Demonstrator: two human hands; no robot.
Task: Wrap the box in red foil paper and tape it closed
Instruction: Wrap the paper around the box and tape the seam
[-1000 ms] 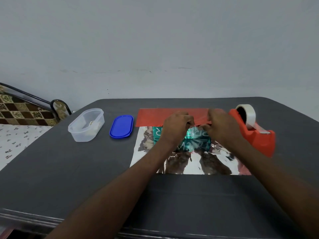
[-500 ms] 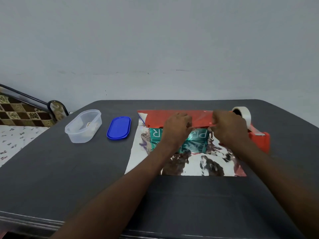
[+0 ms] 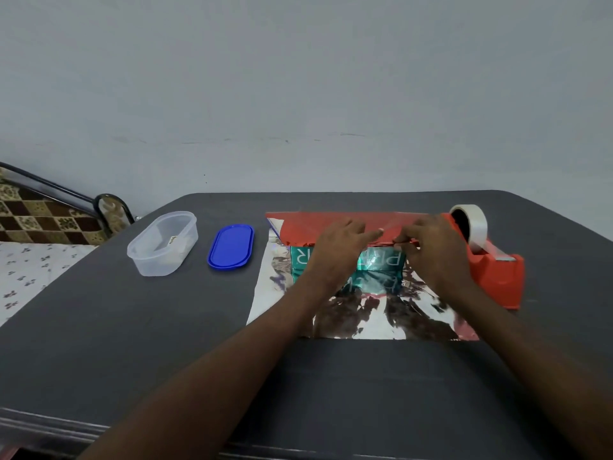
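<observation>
Head view: box (image 3: 371, 260), teal with white lettering, lies on the foil paper (image 3: 358, 323), silver side up, on the dark table (image 3: 132, 327). Far red edge is folded over the box top. Left hand (image 3: 338, 247) rests on that flap, fingers fairly straight. Right hand (image 3: 431, 247) pinches the flap edge. Tape dispenser (image 3: 491, 270) just right; clear container (image 3: 162, 244) and blue lid (image 3: 231, 247) left.
</observation>
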